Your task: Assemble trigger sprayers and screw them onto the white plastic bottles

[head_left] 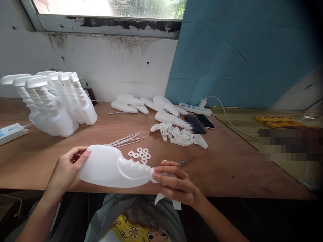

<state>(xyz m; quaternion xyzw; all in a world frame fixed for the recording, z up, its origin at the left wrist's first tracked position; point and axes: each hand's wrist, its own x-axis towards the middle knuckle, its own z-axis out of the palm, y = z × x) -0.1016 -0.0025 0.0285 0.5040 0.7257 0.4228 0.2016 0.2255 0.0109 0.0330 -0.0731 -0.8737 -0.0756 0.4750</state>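
Observation:
A white plastic spray bottle (108,166) lies on its side in the air above the table's front edge, its neck pointing right. Around its base, at the left end, my left hand (72,164) is closed. My right hand (176,183) wraps round a white trigger spray head (177,204) at the bottle's neck; the trigger shows below the fingers. How far the head is seated on the neck is hidden by the fingers. Just behind the bottle lie several white ring washers (141,155) and a bundle of thin white tubes (126,140).
Several bottles with spray heads (55,104) stand at the left. Bare bottles (164,105) lie along the wall, with loose spray heads (180,135) before them. A power strip (195,109), a phone (208,121) and a clear pen-like tool (186,161) lie at right; another power strip (12,132) lies far left.

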